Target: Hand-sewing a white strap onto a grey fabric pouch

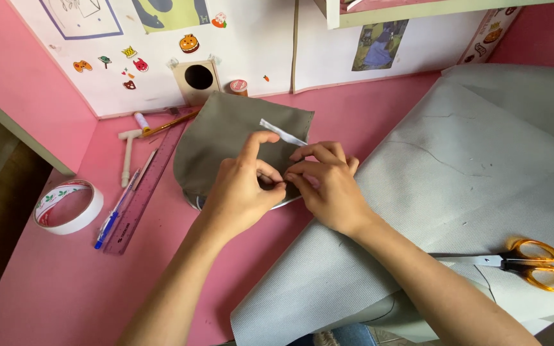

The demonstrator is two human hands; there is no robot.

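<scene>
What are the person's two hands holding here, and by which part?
Both the left hand and right hand pinch the near end of a thin white strip on the olive fabric piece.

Bare counter (65,288) lies open at the near left corner; tape roll (68,206), ruler (143,189) and grey fabric sheet (456,192) hem it in.

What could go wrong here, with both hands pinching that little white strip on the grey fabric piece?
The white strip is thin and partly lifted, so it might curl or stick crooked on the grey fabric piece as the left hand and right hand press it. The orange-handled scissors lie by the right forearm; a sweep could knock them. The large grey sheet overhangs the pink table and might slide.
</scene>
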